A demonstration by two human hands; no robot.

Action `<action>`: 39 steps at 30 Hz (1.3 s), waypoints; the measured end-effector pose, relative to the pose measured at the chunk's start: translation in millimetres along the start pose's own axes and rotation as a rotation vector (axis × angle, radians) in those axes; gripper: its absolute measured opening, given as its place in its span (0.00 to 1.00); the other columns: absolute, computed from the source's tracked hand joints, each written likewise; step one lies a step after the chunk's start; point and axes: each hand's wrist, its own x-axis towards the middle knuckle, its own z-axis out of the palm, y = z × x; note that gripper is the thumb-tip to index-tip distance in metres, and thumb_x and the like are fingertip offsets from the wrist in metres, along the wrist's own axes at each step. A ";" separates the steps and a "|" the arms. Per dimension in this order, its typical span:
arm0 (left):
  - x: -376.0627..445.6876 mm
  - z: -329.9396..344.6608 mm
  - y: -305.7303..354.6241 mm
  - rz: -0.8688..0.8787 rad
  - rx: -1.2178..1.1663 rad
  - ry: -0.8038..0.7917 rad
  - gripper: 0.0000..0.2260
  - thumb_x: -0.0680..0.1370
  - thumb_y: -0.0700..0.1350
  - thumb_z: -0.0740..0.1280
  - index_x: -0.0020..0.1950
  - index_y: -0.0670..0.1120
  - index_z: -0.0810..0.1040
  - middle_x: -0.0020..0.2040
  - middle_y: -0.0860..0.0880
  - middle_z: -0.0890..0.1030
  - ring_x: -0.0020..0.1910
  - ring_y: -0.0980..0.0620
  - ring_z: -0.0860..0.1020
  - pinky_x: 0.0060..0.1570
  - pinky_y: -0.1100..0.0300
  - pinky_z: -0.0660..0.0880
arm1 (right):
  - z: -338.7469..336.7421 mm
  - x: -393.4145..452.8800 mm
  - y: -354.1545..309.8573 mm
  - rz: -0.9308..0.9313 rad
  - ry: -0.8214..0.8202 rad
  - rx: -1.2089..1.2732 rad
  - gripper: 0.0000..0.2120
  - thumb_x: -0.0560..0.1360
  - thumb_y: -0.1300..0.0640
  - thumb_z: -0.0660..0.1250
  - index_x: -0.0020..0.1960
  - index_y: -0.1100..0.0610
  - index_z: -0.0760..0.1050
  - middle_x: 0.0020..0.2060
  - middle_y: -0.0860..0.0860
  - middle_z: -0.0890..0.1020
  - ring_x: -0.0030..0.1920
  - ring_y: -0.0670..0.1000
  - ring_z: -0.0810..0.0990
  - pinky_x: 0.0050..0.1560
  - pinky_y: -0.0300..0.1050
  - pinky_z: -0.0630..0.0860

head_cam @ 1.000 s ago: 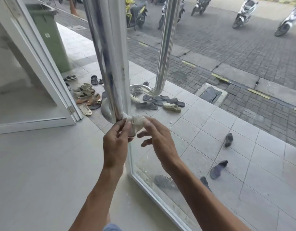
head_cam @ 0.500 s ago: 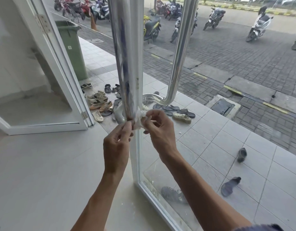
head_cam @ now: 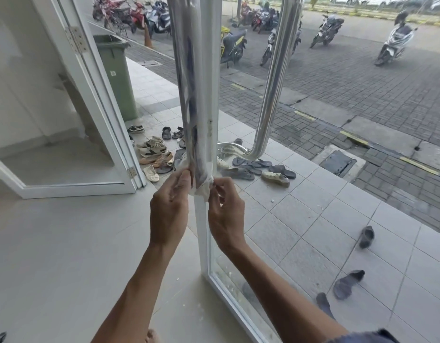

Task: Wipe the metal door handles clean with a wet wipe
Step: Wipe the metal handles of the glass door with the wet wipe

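A thick polished metal door handle [head_cam: 191, 82] runs vertically down the near side of the glass door. A white wet wipe [head_cam: 203, 188] is wrapped around its lower end. My left hand [head_cam: 168, 209] pinches the wipe's left end and my right hand [head_cam: 225, 214] pinches its right end, one on each side of the bar. A second metal handle [head_cam: 273, 78] is on the far side of the glass, curving at the bottom toward the door.
The white door frame [head_cam: 201, 238] stands straight below the wipe. An open white door [head_cam: 95, 100] is at the left, with a green bin [head_cam: 117, 75] behind it. Several sandals and shoes [head_cam: 154, 152] lie on the tiles outside. Parked motorbikes [head_cam: 233, 43] line the paved street.
Both hands stay on the wipe at the handle's lower end, and their grip has shifted to either side of the bar. The view has tilted up, showing more of the handles and street.
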 end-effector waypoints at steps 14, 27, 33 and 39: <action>-0.9 -4.4 2.6 -0.025 0.050 -0.046 0.10 0.83 0.53 0.61 0.59 0.60 0.80 0.46 0.73 0.81 0.52 0.75 0.76 0.45 0.80 0.69 | 2.6 14.3 -19.5 -0.116 -0.030 0.020 0.06 0.81 0.60 0.65 0.49 0.50 0.70 0.39 0.37 0.80 0.40 0.42 0.80 0.46 0.36 0.76; 15.4 -7.0 47.8 0.128 -0.075 0.023 0.03 0.81 0.51 0.65 0.50 0.57 0.79 0.43 0.63 0.84 0.40 0.64 0.81 0.33 0.73 0.73 | -0.1 31.0 -50.1 -0.423 0.105 -0.105 0.03 0.77 0.58 0.71 0.47 0.53 0.77 0.44 0.44 0.79 0.44 0.43 0.77 0.43 0.40 0.77; 16.0 -7.7 60.9 0.163 -0.090 0.017 0.04 0.80 0.52 0.66 0.48 0.53 0.78 0.40 0.62 0.83 0.40 0.60 0.81 0.31 0.68 0.75 | 0.7 35.6 -71.8 -0.439 0.097 -0.074 0.05 0.76 0.59 0.71 0.50 0.51 0.76 0.47 0.45 0.79 0.46 0.44 0.78 0.43 0.46 0.78; 15.5 -9.5 73.7 0.192 -0.084 0.045 0.04 0.80 0.53 0.65 0.50 0.55 0.78 0.43 0.61 0.83 0.46 0.62 0.82 0.35 0.74 0.73 | 2.6 53.2 -94.2 -0.671 0.163 -0.171 0.09 0.76 0.63 0.71 0.56 0.57 0.80 0.50 0.52 0.80 0.50 0.52 0.79 0.47 0.53 0.78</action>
